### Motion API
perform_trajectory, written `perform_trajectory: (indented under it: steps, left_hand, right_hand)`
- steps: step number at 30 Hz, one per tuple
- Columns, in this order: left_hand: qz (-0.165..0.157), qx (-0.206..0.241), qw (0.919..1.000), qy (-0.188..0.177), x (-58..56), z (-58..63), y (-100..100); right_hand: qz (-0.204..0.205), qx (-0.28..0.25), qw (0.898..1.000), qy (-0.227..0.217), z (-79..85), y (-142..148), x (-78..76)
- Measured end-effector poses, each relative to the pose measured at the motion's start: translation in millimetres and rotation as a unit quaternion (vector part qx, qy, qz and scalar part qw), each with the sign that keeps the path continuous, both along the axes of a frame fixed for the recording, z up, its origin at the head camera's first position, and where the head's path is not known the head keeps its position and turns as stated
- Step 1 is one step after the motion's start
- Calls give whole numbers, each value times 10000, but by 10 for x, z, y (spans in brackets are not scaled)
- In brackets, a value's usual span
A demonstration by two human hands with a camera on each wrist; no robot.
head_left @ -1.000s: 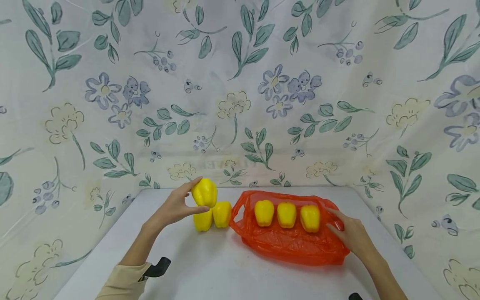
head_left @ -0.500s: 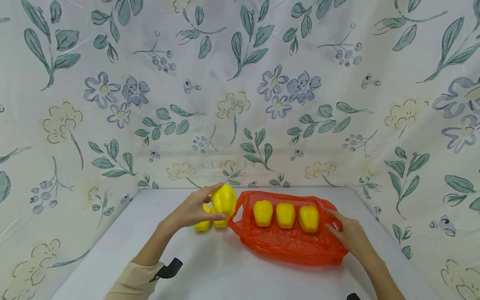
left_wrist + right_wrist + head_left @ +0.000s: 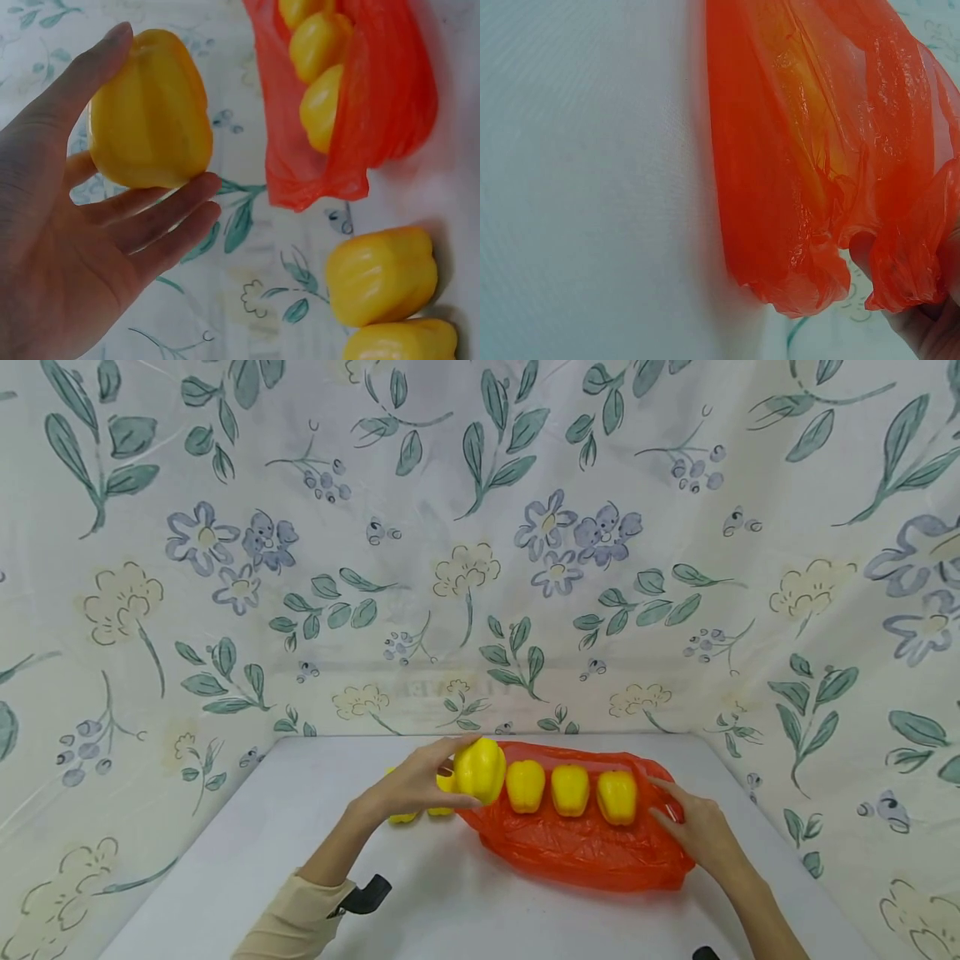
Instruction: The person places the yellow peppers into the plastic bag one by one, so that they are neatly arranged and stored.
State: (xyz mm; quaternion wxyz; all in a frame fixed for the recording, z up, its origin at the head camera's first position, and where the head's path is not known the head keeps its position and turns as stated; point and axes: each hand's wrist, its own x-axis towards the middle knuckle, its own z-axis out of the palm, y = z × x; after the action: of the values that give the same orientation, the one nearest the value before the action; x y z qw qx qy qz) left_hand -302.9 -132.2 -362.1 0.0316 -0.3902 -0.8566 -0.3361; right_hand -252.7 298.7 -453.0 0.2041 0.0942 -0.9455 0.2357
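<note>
A yellow bell pepper [image 3: 481,771] is pinched between the thumb and fingers of my left hand [image 3: 408,783], held up at the left end of a red plastic bag [image 3: 577,858]. In the left wrist view the thumb lies at one end of this pepper [image 3: 150,112] and the fingertips at the other. Three more yellow peppers [image 3: 570,791] stand in a row within the bag. My right hand [image 3: 705,833] holds the bag's right end; in the right wrist view crumpled red plastic [image 3: 911,259] covers part of its fingers.
Two yellow peppers, one [image 3: 382,275] beside the other [image 3: 401,343], rest on the white table [image 3: 450,910], partly hidden behind my left hand in the head view. A floral curtain [image 3: 465,543] hangs behind the table.
My left hand has carried its pepper rightward and slightly down, from above the two loose peppers to the bag's left end. The right hand and the bag stay nearly still.
</note>
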Motion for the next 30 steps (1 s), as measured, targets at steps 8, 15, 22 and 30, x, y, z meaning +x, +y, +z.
perform_trajectory:
  steps: [8,15,22,30]
  left_hand:
    - [-171,-183,9996,-155,-2,-19,193]
    - [-321,-185,9985,-404,5,-30,432]
    - [-446,-324,9974,-470,-18,-106,622]
    - [-582,-632,9955,-397,-29,-169,730]
  right_hand:
    - [-120,-92,9997,-199,23,-12,3]
    - [-145,-62,9996,-214,25,-15,7]
    - [-167,-11,9997,-202,21,-2,12]
    - [-141,13,9998,-117,29,-3,17]
